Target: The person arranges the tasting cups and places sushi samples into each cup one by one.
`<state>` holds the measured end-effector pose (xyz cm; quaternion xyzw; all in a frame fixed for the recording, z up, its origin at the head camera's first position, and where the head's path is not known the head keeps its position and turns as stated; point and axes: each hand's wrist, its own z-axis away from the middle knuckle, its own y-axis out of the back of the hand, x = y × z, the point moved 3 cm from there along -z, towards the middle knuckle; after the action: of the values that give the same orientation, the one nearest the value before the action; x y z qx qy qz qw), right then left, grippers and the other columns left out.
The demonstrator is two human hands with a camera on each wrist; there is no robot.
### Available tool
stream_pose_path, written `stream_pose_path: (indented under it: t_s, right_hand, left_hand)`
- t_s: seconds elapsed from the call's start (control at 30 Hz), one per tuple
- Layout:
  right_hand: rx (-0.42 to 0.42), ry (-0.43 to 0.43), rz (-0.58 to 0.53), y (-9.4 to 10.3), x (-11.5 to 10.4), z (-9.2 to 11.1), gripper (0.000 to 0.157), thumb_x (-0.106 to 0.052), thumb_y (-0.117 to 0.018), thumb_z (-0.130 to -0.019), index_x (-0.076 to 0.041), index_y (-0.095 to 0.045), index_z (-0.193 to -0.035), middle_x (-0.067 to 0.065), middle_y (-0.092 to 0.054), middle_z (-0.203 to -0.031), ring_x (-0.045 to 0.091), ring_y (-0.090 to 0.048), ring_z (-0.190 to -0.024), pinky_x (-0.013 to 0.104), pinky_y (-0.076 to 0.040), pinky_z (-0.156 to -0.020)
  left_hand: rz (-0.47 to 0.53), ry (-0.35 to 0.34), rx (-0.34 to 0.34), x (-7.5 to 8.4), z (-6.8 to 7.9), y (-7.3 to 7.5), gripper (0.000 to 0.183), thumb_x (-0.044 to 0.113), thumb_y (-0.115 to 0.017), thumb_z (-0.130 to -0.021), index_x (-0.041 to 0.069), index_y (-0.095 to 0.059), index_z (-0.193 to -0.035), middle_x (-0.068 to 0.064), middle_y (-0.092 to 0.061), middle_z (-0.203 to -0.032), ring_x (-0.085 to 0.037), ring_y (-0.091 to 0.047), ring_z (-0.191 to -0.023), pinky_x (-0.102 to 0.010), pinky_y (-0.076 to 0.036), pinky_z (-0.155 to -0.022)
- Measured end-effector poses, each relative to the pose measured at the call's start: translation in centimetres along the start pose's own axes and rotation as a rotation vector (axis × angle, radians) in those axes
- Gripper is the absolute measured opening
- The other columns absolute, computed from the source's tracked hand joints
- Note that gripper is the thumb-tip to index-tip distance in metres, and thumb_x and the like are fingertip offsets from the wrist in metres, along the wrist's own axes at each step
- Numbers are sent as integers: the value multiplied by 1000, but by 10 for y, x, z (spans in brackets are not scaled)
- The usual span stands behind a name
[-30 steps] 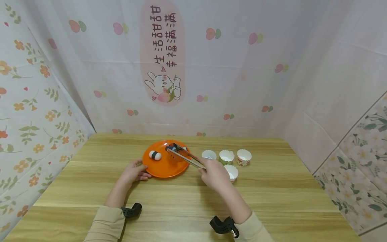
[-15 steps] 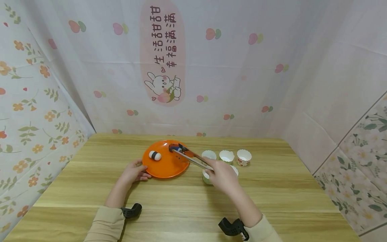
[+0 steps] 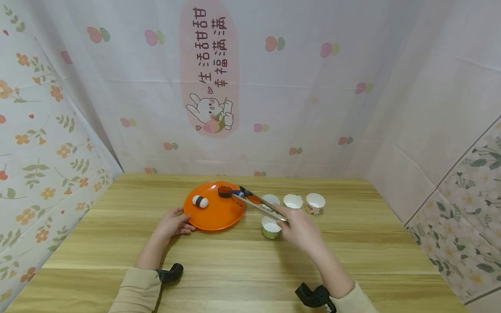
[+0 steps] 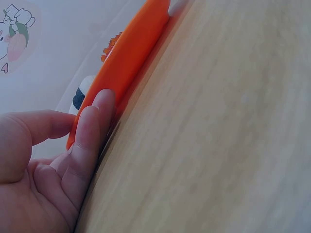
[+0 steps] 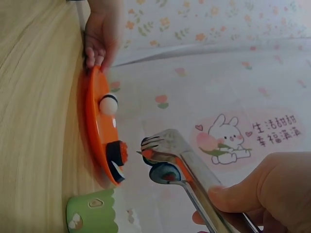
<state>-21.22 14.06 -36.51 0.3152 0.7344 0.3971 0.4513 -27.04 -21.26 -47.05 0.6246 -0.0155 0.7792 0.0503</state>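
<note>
Counter inspection: one plate, one pair of tongs, four cups seen

At left, the left hand (image 3: 171, 222) pinches the rim of one smooth, round orange plate (image 3: 213, 219) between thumb and fingers, on a wood-grained counter (image 3: 235, 269). On the plate, three pieces counted: one white oblong with a black band (image 3: 200, 201), one black-wrapped piece with a beaded orange top (image 5: 116, 153), one black-and-white piece (image 5: 115, 171). Next, glossy metal tongs (image 5: 199, 167), one end forked, one spoon-shaped; contents between the ends indeterminate. Four scalloped cups follow: three behind, one green cup (image 3: 271, 233) in front. The right hand (image 3: 301, 228) grips the tongs, fingers curled.
</note>
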Motion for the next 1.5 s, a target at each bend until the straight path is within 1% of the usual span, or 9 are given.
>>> stream_pose_path:
  t_s: [0.1, 0.2, 0.33, 0.7, 0.87, 1.03, 1.13, 1.3, 1.5]
  right_hand:
    - [7, 11, 2, 4, 5, 2, 46, -1, -71, -83, -12, -63, -128, 10, -69, -97, 9, -39, -47, 25, -31, -42]
    - [6, 30, 11, 10, 11, 4, 46, 0, -69, -83, -10, -63, -127, 5, -67, -80, 7, -35, -44, 23, -29, -41]
    - [6, 54, 40, 18, 18, 5, 44, -1, -70, -84, -7, -62, -127, 2, -64, -75, 7, -36, -46, 23, -30, -43]
    - [-27, 47, -2, 39, 31, 8, 43, 1, -68, -86, -2, -61, -128, 17, -66, -111, 10, -42, -55, 26, -36, -49]
    - [-56, 36, -17, 47, 38, 10, 44, 1, -66, -87, 0, -58, -131, 19, -64, -115, 12, -44, -58, 27, -38, -52]
    - [-57, 36, -20, 55, 45, 13, 46, 0, -65, -88, 1, -56, -132, 20, -60, -123, 15, -52, -68, 33, -42, -62]
    - [-56, 18, -25, 61, 50, 14, 46, 1, -65, -88, -1, -56, -133, 21, -60, -124, 15, -49, -64, 34, -41, -61]
    - [-60, -16, -38, 68, 58, 15, 46, 1, -64, -89, 0, -55, -133, 25, -61, -117, 14, -43, -55, 31, -38, -52]
    - [-76, -35, -4, 74, 64, 18, 46, 0, -64, -89, 0, -54, -134, 24, -62, -115, 15, -46, -58, 33, -39, -54]
  left_hand:
    - [2, 0, 1, 0, 0, 0, 54, 9, -44, -102, -11, -18, -145, -13, -65, -91, -20, -68, -70, -29, -57, -67]
    - [1, 0, -1, -1, 0, 0, 53, 9, -44, -102, -11, -19, -145, -14, -65, -91, -20, -68, -70, -29, -57, -67]
    - [1, -2, 0, -1, 0, 0, 52, 9, -44, -103, -11, -20, -145, -13, -65, -90, -19, -68, -70, -28, -57, -66]
    - [12, 5, -3, 0, 1, -1, 53, 8, -43, -102, -10, -19, -145, -14, -65, -92, -19, -68, -70, -27, -57, -66]
    - [17, -1, -7, 0, 1, -1, 53, 7, -44, -102, -11, -18, -145, -14, -64, -93, -19, -68, -70, -28, -57, -67]
    - [20, 6, 2, 0, 0, 0, 52, 7, -44, -102, -10, -19, -145, -13, -65, -90, -19, -68, -69, -28, -57, -66]
    - [15, 3, 3, 0, 0, 0, 53, 7, -44, -102, -10, -19, -145, -12, -65, -87, -18, -68, -68, -27, -57, -66]
    - [18, -5, 1, 0, -1, 0, 54, 7, -44, -102, -11, -18, -145, -10, -65, -84, -17, -68, -67, -26, -57, -64]
    - [25, 0, 1, -1, -1, 0, 53, 7, -45, -101, -11, -19, -145, -10, -65, -84, -17, -68, -66, -26, -57, -64]
